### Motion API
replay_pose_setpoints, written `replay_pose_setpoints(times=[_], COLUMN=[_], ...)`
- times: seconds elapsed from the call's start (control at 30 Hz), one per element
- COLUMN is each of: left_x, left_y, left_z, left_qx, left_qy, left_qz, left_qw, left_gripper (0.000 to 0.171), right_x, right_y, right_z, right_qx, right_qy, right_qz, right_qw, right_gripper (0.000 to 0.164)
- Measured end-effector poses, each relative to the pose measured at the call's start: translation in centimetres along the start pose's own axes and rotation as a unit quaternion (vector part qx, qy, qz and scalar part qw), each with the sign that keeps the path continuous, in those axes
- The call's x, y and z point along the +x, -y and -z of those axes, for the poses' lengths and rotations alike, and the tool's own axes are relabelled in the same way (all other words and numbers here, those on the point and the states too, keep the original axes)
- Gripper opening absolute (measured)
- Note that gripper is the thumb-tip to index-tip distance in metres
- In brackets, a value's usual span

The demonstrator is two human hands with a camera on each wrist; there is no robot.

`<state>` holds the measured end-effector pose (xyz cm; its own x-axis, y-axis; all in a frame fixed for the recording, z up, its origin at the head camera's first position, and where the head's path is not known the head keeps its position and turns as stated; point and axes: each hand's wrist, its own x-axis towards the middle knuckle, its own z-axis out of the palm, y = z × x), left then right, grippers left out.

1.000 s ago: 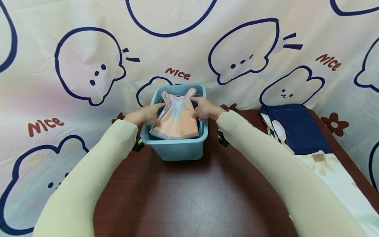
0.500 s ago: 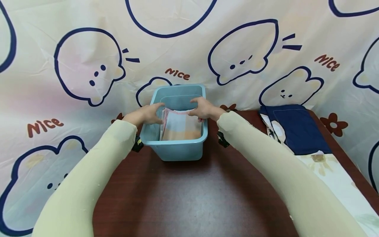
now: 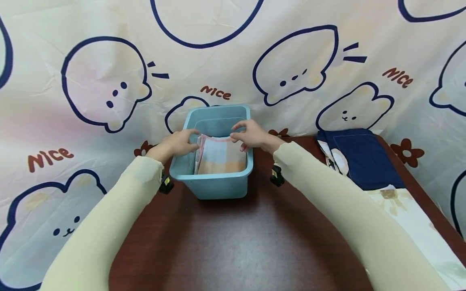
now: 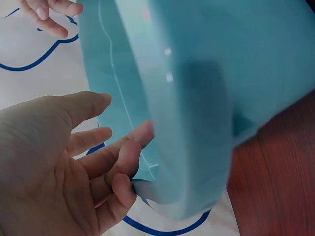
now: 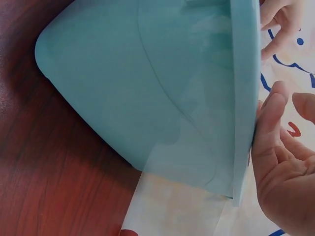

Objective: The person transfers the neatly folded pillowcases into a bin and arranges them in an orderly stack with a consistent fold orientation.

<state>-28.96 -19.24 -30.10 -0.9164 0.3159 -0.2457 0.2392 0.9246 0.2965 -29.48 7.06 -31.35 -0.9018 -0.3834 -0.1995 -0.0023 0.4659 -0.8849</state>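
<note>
A light blue plastic bin (image 3: 218,188) stands on the table against the patterned wall cloth. In it lies a folded cloth (image 3: 222,155) in pale blue, peach and pink. My left hand (image 3: 177,144) is over the bin's left rim, fingers relaxed and holding nothing. In the left wrist view some fingers of that hand (image 4: 64,157) are at the bin's rim (image 4: 192,113). Over the right rim is my right hand (image 3: 253,135), its fingers loosely bent with a gap between thumb and forefinger. The right wrist view shows the right hand (image 5: 285,167) beside the bin's rim (image 5: 245,93).
On the right side of the dark wood table (image 3: 233,242) lie a folded navy cloth (image 3: 367,157) and a white cloth with a flower print (image 3: 411,218). A patterned wall cloth (image 3: 204,72) hangs right behind the bin.
My hands have let go of the folded cloth, which has dropped from the bin's top down into it. Both hands stay near the rims, empty; the view has shifted slightly.
</note>
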Motion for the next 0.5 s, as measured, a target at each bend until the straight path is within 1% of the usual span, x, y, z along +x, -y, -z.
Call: replay_pose_setpoints(times=[0.27,0.5], left_x=[-0.8,-1.1], left_y=[-0.1,-0.2], left_z=[0.1,-0.3], left_qx=[-0.033,-0.062], left_qy=[-0.027,-0.038], left_qz=[-0.007,-0.015], left_qw=[0.9991,0.9973], left_gripper=[0.055,0.054], right_x=[-1.1,-1.9], right_y=[-0.1,-0.6], right_z=[0.4,1.1], right_qx=[0.03,0.025], right_qy=[-0.012,-0.02], right_qz=[0.01,0.013], right_qw=[0.999,0.999], right_gripper=[0.035,0.034])
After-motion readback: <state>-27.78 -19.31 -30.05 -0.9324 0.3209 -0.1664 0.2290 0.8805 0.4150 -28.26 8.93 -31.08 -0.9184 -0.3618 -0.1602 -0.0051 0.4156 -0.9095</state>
